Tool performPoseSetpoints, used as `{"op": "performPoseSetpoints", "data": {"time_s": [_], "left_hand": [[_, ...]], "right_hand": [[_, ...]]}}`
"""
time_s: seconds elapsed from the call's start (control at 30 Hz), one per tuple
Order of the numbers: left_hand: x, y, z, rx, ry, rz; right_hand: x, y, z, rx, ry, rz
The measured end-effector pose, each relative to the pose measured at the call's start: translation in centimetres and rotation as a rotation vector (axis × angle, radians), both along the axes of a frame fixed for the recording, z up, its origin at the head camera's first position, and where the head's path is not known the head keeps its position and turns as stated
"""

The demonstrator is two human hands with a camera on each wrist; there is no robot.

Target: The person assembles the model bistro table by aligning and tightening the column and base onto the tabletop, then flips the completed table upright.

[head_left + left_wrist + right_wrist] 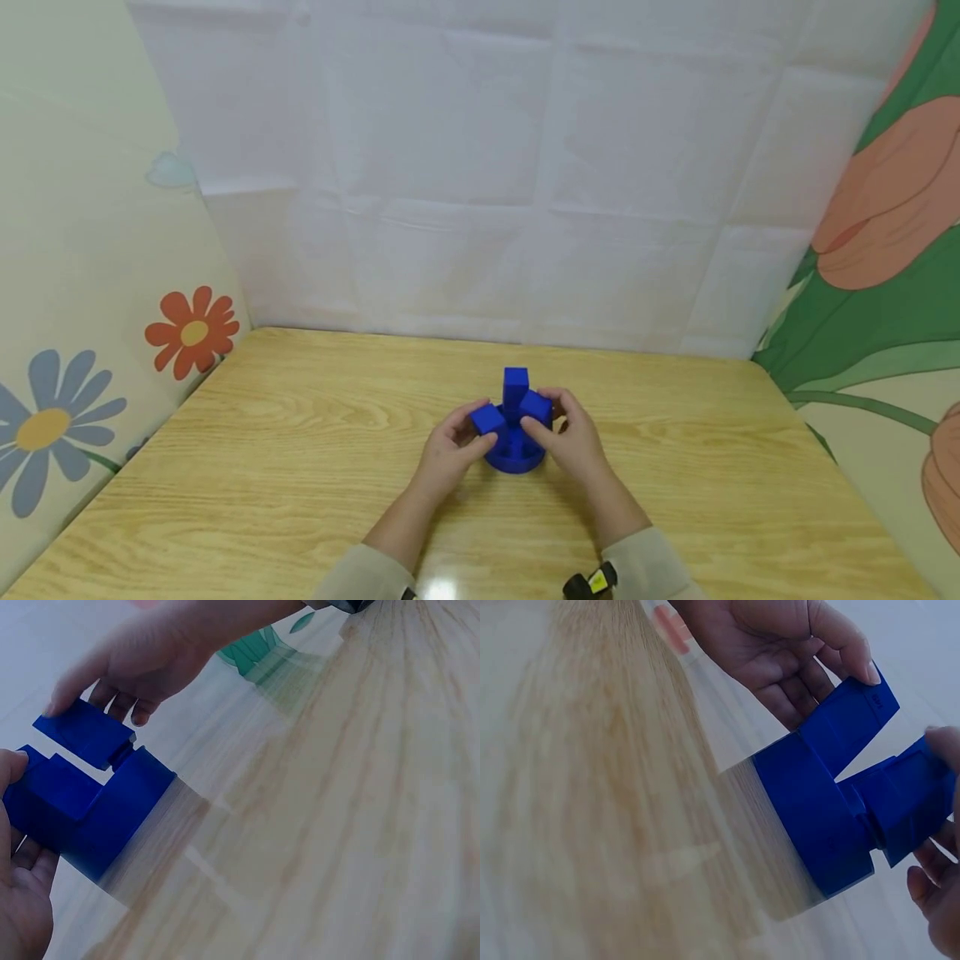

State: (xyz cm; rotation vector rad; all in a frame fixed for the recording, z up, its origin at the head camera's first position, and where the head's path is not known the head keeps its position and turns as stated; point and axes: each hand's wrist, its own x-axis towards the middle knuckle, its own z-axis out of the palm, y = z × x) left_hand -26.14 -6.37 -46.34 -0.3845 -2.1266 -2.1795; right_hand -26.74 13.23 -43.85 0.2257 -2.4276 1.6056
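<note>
A round blue base [515,465] with a low wall stands on the wooden table, and blue blocks rise from it. My left hand [444,454] pinches the left block [489,419] between thumb and fingers. On the other side, my right hand [577,442] pinches the right block [537,406] in the same way. Behind these two stands a taller blue block [515,387], touched by neither hand. In the right wrist view, the right-hand block [915,799] leans outward at the base's rim, a narrow neck showing near its lower end. Small dark lettering marks the left-hand block [855,712].
Wood-grain tabletop [315,433] surrounds the base on all sides. A creased white cloth [487,208] hangs along the back edge. Flower-printed cloths flank the table, with a red flower [193,333] at left and large pink blooms [892,200] at right.
</note>
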Motion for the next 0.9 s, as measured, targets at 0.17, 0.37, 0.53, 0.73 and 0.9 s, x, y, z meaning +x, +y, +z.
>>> {"op": "performPoseSetpoints", "data": {"time_s": [0.17, 0.37, 0.53, 0.73, 0.9], "left_hand": [[0.0, -0.05, -0.05, -0.007, -0.012, 0.003], [0.01, -0.1, 0.0, -0.035, -0.022, 0.009], [-0.02, -0.1, 0.0, -0.035, -0.02, 0.004], [-0.07, -0.12, -0.09, -0.024, -0.025, 0.001], [-0.05, -0.14, -0.07, -0.025, -0.027, 0.0]], "right_hand": [[0.12, 0.25, -0.38, -0.034, 0.054, 0.038], [-0.02, 0.4, -0.51, -0.07, 0.066, 0.052], [-0.13, 0.4, -0.41, -0.089, 0.026, 0.078], [-0.17, 0.3, -0.23, -0.114, -0.041, 0.128], [-0.14, 0.15, -0.3, -0.206, -0.088, 0.158]]}}
